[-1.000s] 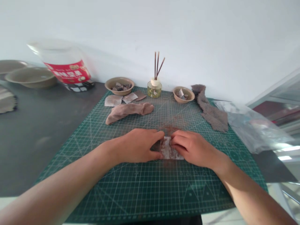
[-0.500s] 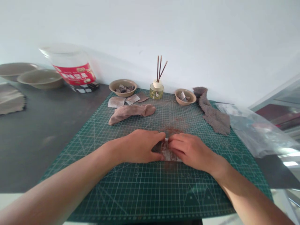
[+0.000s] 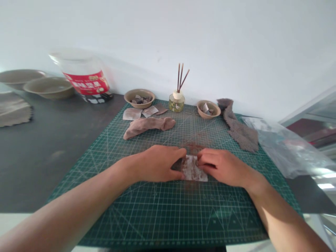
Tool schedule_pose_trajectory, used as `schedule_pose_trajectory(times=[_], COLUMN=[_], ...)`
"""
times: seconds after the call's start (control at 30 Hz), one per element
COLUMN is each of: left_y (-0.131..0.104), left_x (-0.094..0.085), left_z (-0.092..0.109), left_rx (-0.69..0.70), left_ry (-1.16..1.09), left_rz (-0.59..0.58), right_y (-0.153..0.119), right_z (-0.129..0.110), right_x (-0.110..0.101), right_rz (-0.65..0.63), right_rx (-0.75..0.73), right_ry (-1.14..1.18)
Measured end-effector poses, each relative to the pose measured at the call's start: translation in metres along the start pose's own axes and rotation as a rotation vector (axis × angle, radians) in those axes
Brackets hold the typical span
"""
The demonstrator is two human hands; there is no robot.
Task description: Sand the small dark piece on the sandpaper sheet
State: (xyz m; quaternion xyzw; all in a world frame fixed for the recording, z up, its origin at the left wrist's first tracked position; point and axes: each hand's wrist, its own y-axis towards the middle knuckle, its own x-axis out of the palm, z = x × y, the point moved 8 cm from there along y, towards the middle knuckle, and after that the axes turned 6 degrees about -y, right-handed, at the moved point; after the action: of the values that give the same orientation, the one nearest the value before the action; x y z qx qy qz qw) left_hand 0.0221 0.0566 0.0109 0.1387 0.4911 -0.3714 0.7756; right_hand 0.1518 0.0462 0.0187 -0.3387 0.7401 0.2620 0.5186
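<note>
A small whitish piece of sandpaper (image 3: 193, 171), streaked with reddish-brown dust, lies flat on the green cutting mat (image 3: 168, 217). My left hand (image 3: 160, 163) holds down its left edge, thumb at the near corner and forefinger at the far one, with a gap between them. At the sheet's right side, my right hand (image 3: 223, 166) is closed with bent fingertips pressed together on the paper. Whatever is pinched in those fingers is hidden. Reddish-brown dust (image 3: 193, 147) is spread on the mat just beyond the sheet.
Behind my hands lie a brownish sock-like cloth (image 3: 149, 126) and several paper pieces (image 3: 132, 113). A bowl of fragments (image 3: 139, 94), a reed diffuser (image 3: 176, 102) and a smaller bowl (image 3: 201, 111) line the wall. Rightward are a grey-brown cloth (image 3: 243, 134) and plastic bag (image 3: 286, 147); leftward, a clear jar (image 3: 89, 82).
My right hand has slid rightward across the sandpaper, uncovering more of its surface. My left hand stays at the left edge. The view has shifted slightly.
</note>
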Motion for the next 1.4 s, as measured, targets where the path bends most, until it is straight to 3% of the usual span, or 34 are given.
schedule_pose_trajectory(times=[0.1, 0.27, 0.43, 0.53, 0.6, 0.73, 0.9, 1.07, 1.23, 1.4], left_y=[0.0, 0.0, 0.0, 0.0, 0.0, 0.0, 0.0, -0.001, -0.001, 0.0], left_x=[-0.001, -0.002, 0.0, 0.0, 0.0, -0.001, -0.002, -0.001, 0.001, 0.003], left_z=[0.001, 0.0, 0.0, -0.001, -0.001, 0.0, 0.001, 0.001, -0.001, -0.002], left_rx=[0.006, -0.011, -0.005, -0.007, -0.009, -0.01, -0.018, -0.008, -0.008, -0.005], left_ry=[0.01, 0.023, 0.014, 0.017, 0.018, 0.018, 0.022, 0.018, 0.025, 0.012], left_rz=[0.001, -0.013, -0.017, -0.007, -0.008, -0.017, -0.018, -0.016, -0.009, -0.014], right_y=[-0.001, -0.001, 0.002, 0.006, 0.005, -0.001, 0.001, 0.003, 0.004, 0.0], right_z=[-0.007, 0.005, -0.01, -0.003, 0.001, -0.006, 0.011, -0.006, 0.005, 0.0], right_x=[0.003, -0.003, 0.003, -0.004, -0.004, 0.004, -0.005, 0.005, -0.002, 0.002], right_rz=[-0.015, 0.081, 0.042, 0.109, 0.086, -0.012, 0.084, -0.048, 0.079, 0.025], right_rx=[-0.071, 0.031, -0.076, 0.008, 0.034, -0.051, 0.075, -0.066, 0.06, -0.021], right_ry=[0.01, -0.04, -0.009, -0.066, -0.046, 0.059, 0.009, 0.13, 0.047, 0.085])
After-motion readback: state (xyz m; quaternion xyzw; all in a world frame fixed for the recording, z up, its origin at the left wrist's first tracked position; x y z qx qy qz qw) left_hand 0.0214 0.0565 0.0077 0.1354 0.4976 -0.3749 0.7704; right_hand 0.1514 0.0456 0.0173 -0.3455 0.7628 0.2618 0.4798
